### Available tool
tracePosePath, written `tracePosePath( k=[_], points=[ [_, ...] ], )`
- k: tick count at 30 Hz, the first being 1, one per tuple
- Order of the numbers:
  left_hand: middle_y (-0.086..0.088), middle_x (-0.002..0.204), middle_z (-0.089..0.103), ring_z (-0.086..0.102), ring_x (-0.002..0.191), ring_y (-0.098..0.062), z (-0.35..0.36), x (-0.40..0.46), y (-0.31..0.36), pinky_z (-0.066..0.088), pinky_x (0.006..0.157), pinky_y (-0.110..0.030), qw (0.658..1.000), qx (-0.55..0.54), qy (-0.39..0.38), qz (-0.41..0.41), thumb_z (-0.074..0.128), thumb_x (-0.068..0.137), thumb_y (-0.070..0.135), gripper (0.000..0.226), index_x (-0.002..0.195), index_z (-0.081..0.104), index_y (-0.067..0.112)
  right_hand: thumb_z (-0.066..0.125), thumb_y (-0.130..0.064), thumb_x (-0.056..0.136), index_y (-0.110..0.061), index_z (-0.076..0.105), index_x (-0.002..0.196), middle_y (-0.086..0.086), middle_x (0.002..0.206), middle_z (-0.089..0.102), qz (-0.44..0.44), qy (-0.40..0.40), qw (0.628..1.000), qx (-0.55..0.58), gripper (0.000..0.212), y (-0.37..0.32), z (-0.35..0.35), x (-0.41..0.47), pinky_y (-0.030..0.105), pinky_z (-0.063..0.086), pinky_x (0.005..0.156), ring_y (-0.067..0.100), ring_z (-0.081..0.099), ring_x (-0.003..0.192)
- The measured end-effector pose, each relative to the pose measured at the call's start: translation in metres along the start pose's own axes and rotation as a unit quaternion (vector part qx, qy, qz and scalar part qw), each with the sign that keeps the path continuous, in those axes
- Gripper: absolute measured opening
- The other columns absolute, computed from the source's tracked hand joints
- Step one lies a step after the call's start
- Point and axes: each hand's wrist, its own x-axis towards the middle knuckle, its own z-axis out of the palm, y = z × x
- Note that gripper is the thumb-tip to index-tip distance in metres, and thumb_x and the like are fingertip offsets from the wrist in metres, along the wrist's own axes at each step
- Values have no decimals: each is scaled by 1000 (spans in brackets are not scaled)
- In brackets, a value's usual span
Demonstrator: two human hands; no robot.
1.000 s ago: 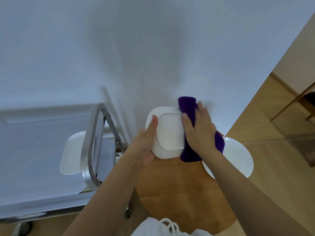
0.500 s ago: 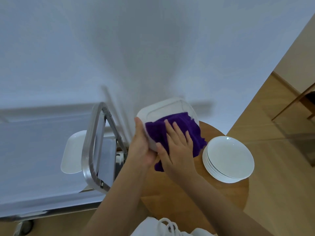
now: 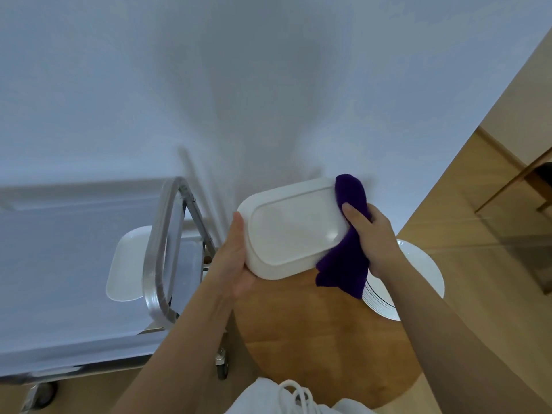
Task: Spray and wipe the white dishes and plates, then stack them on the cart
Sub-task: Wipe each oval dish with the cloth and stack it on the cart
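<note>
Above the round wooden bench [image 3: 313, 339], the left hand [image 3: 236, 264] cups one end of a glossy white rectangular dish [image 3: 291, 231], held underside up. The right hand [image 3: 373, 234] grips a fuzzy purple cloth [image 3: 348, 252] against its other end, over stacked round plates [image 3: 418, 273].

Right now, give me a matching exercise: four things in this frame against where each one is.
Things:
1. rectangular white dish
2. purple cloth
3. stack of round white plates
4. flat white plate

Places:
A. on the cart
B. gripped by the left hand
C. on the round wooden table
D. held by the right hand

Pairs: 1-B, 2-D, 3-C, 4-A
</note>
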Motion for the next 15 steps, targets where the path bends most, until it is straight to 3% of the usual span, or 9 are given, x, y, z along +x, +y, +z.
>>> tracePosePath(
  k=[4,6,8,10,12,15],
  points=[
    [-3,94,75,72,80,-18,-7,11,-8,56,56,-30,988,29,142,-54,43,93,53,42,105,66,20,66,-37,83,-19,64,97,-3,74,70,41,-2,994,102,23,-5,6,-8,31,54,57,18,68,67],
    [-6,99,72,68,76,-20,-4,16,-12,52,56,-30,968,92,222,-68,53,92,48,39,109,63,14,63,-36,86,-21,62,86,-9,64,63,-5,37,997,61,15,-5,12,-13,31,53,59,12,62,62],
    [-10,96,65,58,70,-19,1,17,-10,46,56,-31,944,185,252,-105,52,93,48,46,118,54,9,61,-35,87,-27,56,80,-17,61,59,-100,71,991,-53,12,-2,19,-22,25,45,59,0,56,58],
    [-14,78,66,63,63,-26,8,14,-7,51,55,-32,940,183,225,-178,51,88,60,55,104,52,7,61,-35,87,-30,54,83,-20,71,59,-211,64,958,-182,9,4,29,-38,15,38,57,-4,55,63],
    [-15,83,72,70,68,-30,13,13,-4,56,52,-35,951,114,157,-242,52,84,66,65,106,58,5,62,-32,84,-20,61,98,-15,80,63,-326,34,902,-280,19,11,44,-57,6,35,57,-4,55,64],
    [-15,88,67,66,73,-31,16,11,-2,54,55,-35,955,46,140,-256,56,89,42,47,120,50,7,68,-29,74,-11,59,101,-1,76,69,-459,-37,810,-362,34,27,51,-78,6,41,57,8,64,64]
  ],
)
